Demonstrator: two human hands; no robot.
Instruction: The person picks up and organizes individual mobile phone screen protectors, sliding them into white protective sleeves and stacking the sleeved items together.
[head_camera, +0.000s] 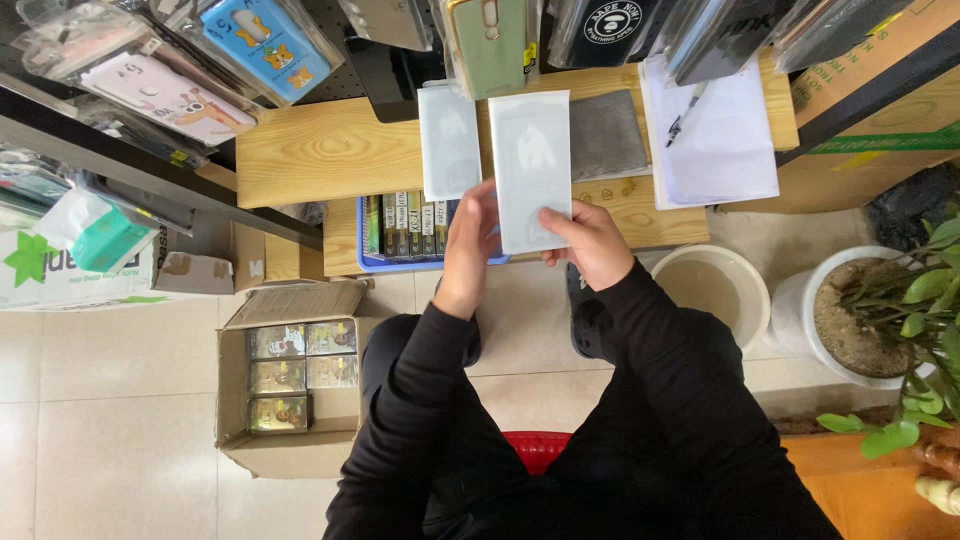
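Observation:
A pale grey-white flat rectangular packet (530, 170) is held upright between both hands over the wooden desk (320, 150). My left hand (468, 240) grips its lower left edge. My right hand (590, 238) pinches its lower right corner. A second similar pale packet (448, 140) lies on the desk just left of it. Both arms wear black sleeves.
A grey cloth (607, 133), white papers with a pen (708, 120), and a blue tray of slim boxes (405, 228) sit on the desk. Phone cases (200, 60) hang above. On the floor: an open cardboard box (290, 375), a white bucket (712, 285), a potted plant (880, 310).

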